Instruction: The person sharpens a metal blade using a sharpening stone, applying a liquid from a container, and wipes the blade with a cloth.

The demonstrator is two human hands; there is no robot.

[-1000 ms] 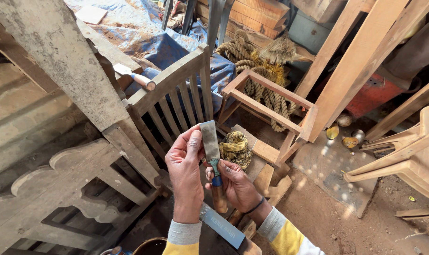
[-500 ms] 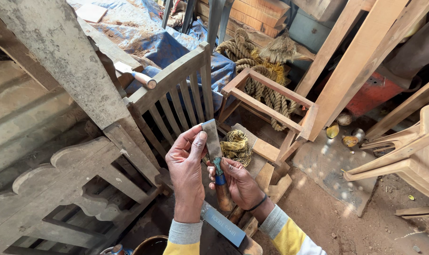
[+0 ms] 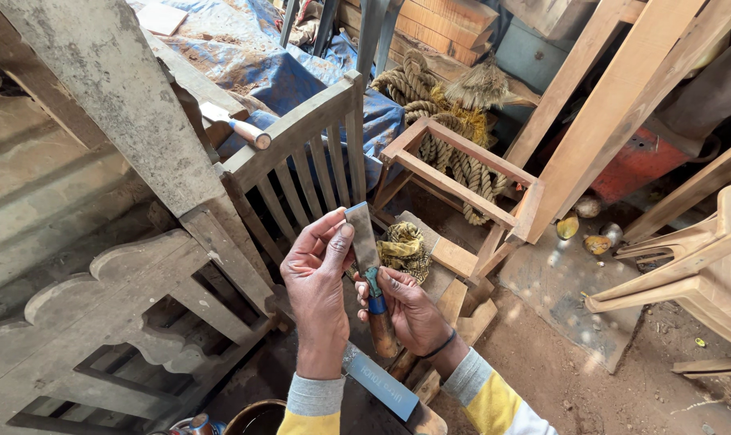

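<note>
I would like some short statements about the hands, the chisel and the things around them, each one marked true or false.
1. The right hand holds the chisel by its wooden handle. True.
2. The chisel's blade points down toward the floor. False: the blade points up and away from the person.
3. The left hand touches the blade with its thumb. True.
4. The chair back beyond the hands has vertical slats. True.
5. A coil of thick rope lies in the person's lap. False: it lies farther off, behind the open wooden frame.
6. The left hand holds a hammer. False: it holds no hammer and only rests on the blade.
</note>
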